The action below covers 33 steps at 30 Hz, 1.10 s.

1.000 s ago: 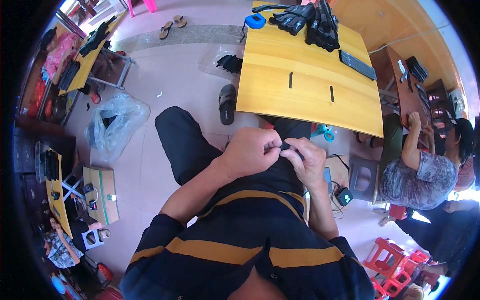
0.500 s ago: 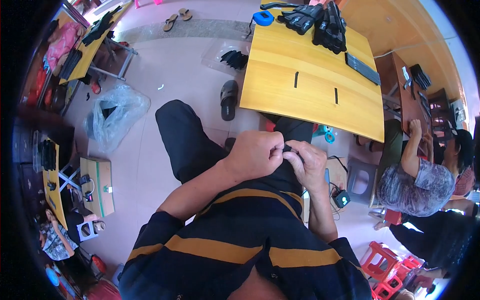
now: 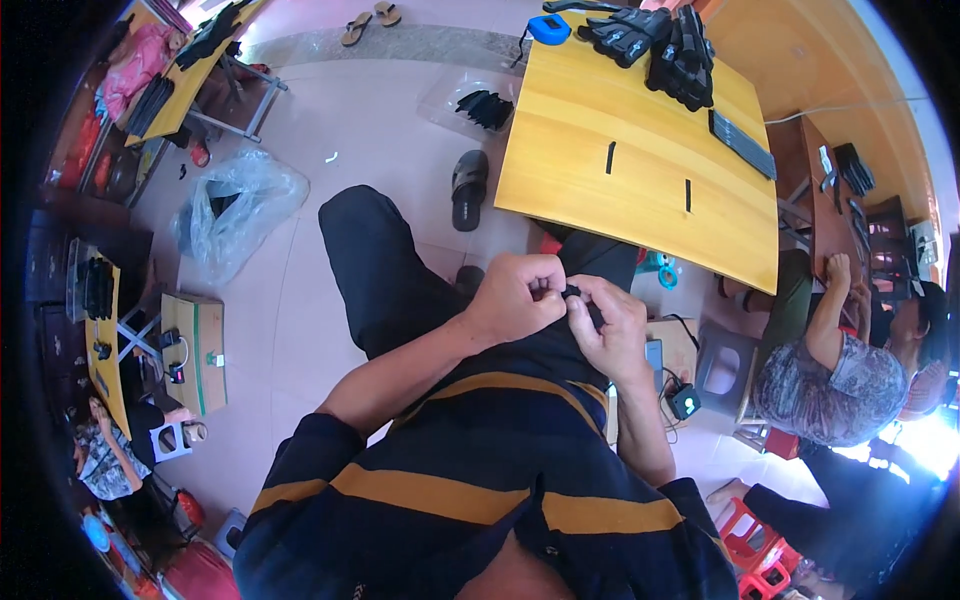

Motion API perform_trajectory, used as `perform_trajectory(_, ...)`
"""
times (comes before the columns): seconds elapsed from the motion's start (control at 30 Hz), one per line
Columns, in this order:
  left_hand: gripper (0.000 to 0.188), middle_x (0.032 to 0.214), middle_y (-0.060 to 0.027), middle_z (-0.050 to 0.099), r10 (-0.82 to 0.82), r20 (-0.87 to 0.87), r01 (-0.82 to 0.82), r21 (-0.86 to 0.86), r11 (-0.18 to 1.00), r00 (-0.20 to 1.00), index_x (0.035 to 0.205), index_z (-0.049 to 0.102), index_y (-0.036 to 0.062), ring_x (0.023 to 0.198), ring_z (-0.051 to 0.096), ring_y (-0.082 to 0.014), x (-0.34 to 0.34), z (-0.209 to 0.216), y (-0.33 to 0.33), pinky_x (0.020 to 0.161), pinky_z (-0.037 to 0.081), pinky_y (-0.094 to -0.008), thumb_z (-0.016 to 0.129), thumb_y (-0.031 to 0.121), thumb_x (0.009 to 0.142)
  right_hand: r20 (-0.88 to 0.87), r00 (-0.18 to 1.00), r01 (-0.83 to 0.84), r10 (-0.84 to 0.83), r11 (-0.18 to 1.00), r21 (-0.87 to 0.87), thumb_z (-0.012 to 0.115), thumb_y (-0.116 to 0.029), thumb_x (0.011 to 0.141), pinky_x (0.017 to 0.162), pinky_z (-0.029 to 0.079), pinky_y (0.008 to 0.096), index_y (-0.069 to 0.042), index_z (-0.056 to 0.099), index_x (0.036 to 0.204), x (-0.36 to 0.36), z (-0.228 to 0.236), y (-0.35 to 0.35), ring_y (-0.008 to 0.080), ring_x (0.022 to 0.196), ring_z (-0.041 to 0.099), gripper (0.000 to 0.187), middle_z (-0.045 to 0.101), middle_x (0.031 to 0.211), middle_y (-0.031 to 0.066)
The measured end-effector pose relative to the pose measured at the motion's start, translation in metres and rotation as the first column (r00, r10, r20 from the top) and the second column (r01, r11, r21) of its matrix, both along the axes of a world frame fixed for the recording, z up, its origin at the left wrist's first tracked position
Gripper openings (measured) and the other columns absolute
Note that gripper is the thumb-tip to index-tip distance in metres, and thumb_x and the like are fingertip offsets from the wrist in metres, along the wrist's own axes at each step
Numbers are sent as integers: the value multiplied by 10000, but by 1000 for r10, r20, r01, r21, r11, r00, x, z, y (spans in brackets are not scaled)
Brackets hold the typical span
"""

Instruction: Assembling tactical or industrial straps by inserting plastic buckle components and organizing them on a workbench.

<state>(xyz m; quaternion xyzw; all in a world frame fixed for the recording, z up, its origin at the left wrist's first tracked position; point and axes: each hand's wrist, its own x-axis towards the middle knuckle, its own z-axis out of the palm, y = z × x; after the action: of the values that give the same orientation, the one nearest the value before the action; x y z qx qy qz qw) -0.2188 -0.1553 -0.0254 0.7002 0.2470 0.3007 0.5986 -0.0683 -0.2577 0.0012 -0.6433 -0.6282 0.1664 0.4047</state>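
Above my lap, my left hand (image 3: pixel 515 300) and my right hand (image 3: pixel 612 325) meet with their fingertips almost touching. Between them shows a small black piece (image 3: pixel 571 291), most of it covered by the fingers; it looks like a bit of dark strip or fabric. The fingers of my left hand are curled closed around its side, while my right thumb and forefinger pinch at the other. In front of the hands is a yellow wooden table (image 3: pixel 560 120) bearing two short black strips (image 3: pixel 610 157) that lie apart.
Black gloves (image 3: pixel 682 60), a blue tape measure (image 3: pixel 549 30) and a row of dark strips (image 3: pixel 742 143) lie on the table. On the floor are a slipper (image 3: pixel 467 190), a clear plastic bag (image 3: pixel 235 215) and a cardboard box (image 3: pixel 195 350). A co-worker (image 3: pixel 835 385) sits at right.
Both hands stay together over my lap, shifted slightly, with the fingers turned a little around the black piece. The whole view has swung slightly, so the table appears farther right.
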Motion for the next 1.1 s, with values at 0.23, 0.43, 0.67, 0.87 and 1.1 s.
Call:
perform_trajectory(0.23, 72, 626, 60, 501, -5, 8, 5, -67, 998, 1000, 773, 580, 13, 592, 442, 9, 0, 1, -2, 504, 342, -219, 637, -28, 790, -77, 995, 67, -64, 997, 31, 689, -30, 831, 631, 535, 319, -29, 685, 985, -3, -5, 5, 250, 689, 687, 155, 698, 834, 130)
perform_trajectory(0.43, 137, 624, -2, 530, -99, -38, 103, 117, 988, 994, 831, 578, 24, 582, 510, -48, -5, 17, 5, 516, 402, -254, 712, 9, 803, -113, 987, 122, -118, 992, 31, 708, -35, 832, 609, 523, 288, -34, 696, 999, 1, -11, 2, 190, 666, 682, 167, 687, 784, 111)
perform_trajectory(0.67, 206, 689, -139, 585, -181, -234, 241, 257, 936, 955, 826, 541, 33, 613, 595, -315, -9, 28, 19, 552, 448, -391, 740, 80, 803, -236, 968, 75, -89, 995, -66, 707, -40, 861, 583, 501, 267, -32, 713, 1018, 3, -8, 2, 125, 621, 650, 157, 672, 736, 101)
perform_trajectory(0.87, 172, 682, -140, 558, -160, -197, 222, 355, 908, 967, 748, 526, 44, 630, 575, -363, -4, 18, 19, 558, 438, -440, 680, 94, 804, -204, 976, 60, -80, 993, -103, 666, 0, 891, 634, 503, 248, -6, 715, 1047, 4, -7, -1, 95, 680, 657, 163, 712, 780, 79)
perform_trajectory(1.1, 177, 665, -131, 535, -84, -144, 145, 493, 858, 986, 715, 506, 50, 611, 566, -351, 3, 10, 20, 538, 425, -445, 651, 112, 797, -402, 911, 61, -96, 993, -99, 686, -84, 940, 580, 451, 232, -21, 677, 1059, 1, -17, 0, 38, 628, 541, 134, 622, 705, 3)
